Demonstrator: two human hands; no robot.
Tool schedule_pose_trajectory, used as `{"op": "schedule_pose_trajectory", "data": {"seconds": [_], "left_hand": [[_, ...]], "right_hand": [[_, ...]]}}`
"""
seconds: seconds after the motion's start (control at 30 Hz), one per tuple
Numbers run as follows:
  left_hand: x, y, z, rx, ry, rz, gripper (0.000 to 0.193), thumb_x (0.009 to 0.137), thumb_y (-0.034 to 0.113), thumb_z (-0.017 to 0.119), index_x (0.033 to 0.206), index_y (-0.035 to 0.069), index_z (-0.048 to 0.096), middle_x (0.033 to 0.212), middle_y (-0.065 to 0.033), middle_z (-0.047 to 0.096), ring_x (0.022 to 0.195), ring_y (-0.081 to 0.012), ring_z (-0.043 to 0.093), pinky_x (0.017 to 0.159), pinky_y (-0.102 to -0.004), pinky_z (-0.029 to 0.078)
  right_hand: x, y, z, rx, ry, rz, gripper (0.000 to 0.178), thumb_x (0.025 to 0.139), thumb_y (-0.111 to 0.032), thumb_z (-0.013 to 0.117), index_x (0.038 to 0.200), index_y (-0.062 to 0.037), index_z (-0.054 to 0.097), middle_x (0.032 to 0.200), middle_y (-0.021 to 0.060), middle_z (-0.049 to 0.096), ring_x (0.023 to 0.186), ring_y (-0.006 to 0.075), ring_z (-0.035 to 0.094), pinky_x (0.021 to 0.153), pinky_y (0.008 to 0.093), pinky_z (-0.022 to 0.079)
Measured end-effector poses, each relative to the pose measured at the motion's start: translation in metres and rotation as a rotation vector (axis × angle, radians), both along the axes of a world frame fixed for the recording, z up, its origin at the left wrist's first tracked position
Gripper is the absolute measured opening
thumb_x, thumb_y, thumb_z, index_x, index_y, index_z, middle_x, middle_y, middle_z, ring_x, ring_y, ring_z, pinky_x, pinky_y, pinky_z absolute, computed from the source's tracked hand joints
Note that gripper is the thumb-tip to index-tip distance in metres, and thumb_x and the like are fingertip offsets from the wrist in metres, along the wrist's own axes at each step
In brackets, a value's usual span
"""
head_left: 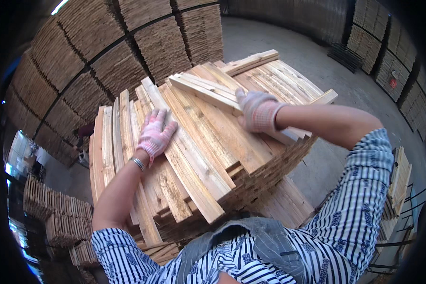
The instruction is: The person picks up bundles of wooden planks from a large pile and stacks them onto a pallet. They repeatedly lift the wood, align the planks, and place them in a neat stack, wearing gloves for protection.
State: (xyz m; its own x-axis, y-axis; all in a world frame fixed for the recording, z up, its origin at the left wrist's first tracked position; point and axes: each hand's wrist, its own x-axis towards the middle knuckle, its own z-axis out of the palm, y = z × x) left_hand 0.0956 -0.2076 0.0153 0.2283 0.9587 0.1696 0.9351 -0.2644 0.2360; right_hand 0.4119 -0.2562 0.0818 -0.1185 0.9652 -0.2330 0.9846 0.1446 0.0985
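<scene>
Both hands wear pale pink-and-white knit gloves. My left hand (156,133) lies flat on the planks at the left of a large stack of rough wooden planks (213,132), its fingers stretched out and partly spread. Just beside it runs a long light plank (187,163) that reaches toward me. Toward the right, my right hand (259,110) is closed round the edge of a few light wooden planks (206,91), which lie slantwise across the others. Its fingertips are partly hidden under the wood.
Tall banded stacks of planks (161,42) stand behind and to the left. More bundles (64,208) sit at the lower left. Grey concrete floor (288,47) shows beyond the stack. Further stacks (364,40) and a dark metal rack (343,57) line the far right.
</scene>
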Motion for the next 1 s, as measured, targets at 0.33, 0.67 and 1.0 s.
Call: {"op": "schedule_pose_trajectory", "data": {"seconds": [0.33, 0.67, 1.0], "left_hand": [[-0.017, 0.005, -0.015, 0.106, -0.044, -0.014, 0.069, 0.094, 0.052, 0.056, 0.145, 0.005, 0.049, 0.157, -0.0204, 0.036, 0.149, -0.0366, 0.025, 0.123, -0.0428, 0.020], [-0.002, 0.003, -0.010, 0.094, -0.070, -0.018, 0.066, 0.093, 0.046, 0.060, 0.146, 0.009, 0.048, 0.156, -0.0207, 0.037, 0.148, -0.0390, 0.027, 0.122, -0.0445, 0.021], [-0.014, -0.003, -0.009, 0.143, -0.120, -0.042, 0.059, 0.091, 0.041, 0.061, 0.137, 0.004, 0.055, 0.149, -0.0220, 0.044, 0.144, -0.0389, 0.033, 0.119, -0.0436, 0.027]], "right_hand": [[0.047, 0.067, -0.003, 0.181, 0.645, 0.154, 0.073, 0.084, -0.047, 0.066, 0.136, 0.0023, 0.052, 0.126, 0.0236, 0.064, 0.112, 0.0368, 0.064, 0.098, 0.0417, 0.050], [0.107, 0.102, -0.059, -0.210, 1.179, -0.260, 0.066, 0.099, -0.048, 0.053, 0.143, 0.0008, 0.049, 0.138, 0.0235, 0.057, 0.124, 0.0281, 0.058, 0.108, 0.0370, 0.042], [0.087, 0.130, -0.034, 0.221, 0.535, 0.161, 0.059, 0.087, -0.027, 0.055, 0.136, 0.0040, 0.046, 0.115, 0.0301, 0.066, 0.107, 0.0407, 0.065, 0.091, 0.0476, 0.051]]}}
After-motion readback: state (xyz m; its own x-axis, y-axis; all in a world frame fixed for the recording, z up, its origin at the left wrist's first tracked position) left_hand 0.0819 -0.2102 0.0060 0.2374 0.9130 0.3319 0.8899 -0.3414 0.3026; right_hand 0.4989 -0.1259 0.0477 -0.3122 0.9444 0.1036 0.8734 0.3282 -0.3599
